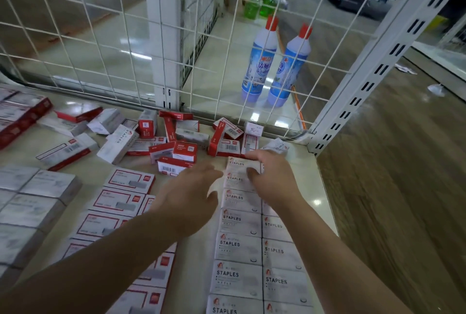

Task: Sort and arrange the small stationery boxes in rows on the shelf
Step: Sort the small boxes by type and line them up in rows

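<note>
Head view, looking down on a pale shelf (300, 162) backed by a white wire grid (100, 36).

Right hand (273, 180): palm down at the far end of the white staple rows, fingers (254, 156) curled over the topmost white STAPLES box (239, 165), thumb tucked against its near edge. It grips that box.

Left hand (189, 196): just beside it on the left, fingers loosely spread and straight, hovering over the shelf; holds nothing, whether it touches a box I cannot tell.

Two neat columns of white STAPLES boxes (237, 245) run from the right hand toward the viewer, edges touching. To their left, a column of red-bordered staple boxes (118, 200) lies flat. Farther left, grey-white boxes (35, 202) in a block. Behind the hands, a loose heap of red-and-white boxes (181, 139), tilted and on end, against the grid.

Beyond the grid, two blue-and-white cleaner bottles (274, 61) with red caps stand upright on the floor.
</note>
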Demonstrator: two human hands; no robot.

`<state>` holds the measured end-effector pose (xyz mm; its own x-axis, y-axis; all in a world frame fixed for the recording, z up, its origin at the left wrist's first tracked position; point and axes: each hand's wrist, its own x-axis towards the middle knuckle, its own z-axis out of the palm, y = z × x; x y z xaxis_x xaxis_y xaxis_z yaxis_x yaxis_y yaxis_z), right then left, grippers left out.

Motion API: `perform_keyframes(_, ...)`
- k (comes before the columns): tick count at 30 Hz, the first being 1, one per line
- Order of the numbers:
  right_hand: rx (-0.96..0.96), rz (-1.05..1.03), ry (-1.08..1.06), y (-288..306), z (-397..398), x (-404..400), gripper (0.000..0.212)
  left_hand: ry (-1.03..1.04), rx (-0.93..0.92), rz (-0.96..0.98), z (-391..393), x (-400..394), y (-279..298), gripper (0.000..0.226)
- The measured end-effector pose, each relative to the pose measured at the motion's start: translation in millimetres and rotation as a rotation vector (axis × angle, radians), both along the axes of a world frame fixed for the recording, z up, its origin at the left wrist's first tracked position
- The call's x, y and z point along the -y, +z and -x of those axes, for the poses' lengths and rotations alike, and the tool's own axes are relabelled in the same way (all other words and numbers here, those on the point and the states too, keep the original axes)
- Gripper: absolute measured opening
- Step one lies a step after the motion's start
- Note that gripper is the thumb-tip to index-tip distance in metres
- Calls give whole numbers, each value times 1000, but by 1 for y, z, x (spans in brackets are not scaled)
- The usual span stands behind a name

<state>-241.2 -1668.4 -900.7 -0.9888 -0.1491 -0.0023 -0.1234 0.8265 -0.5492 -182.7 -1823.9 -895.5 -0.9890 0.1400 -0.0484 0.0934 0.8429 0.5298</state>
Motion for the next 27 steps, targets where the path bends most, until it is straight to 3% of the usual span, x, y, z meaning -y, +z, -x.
perform_keyframes(9,-16,-4,-51,6,6,46,23,177,11,5,-7,45,4,35)
perform_keyframes(18,-13,22,-217,-12,28,69,38,196,-63,-22,6,60,-1,40)
perform_keyframes(27,-71,75,-245,-16,30,69,18,137,-5,48,10,59,-12,39)
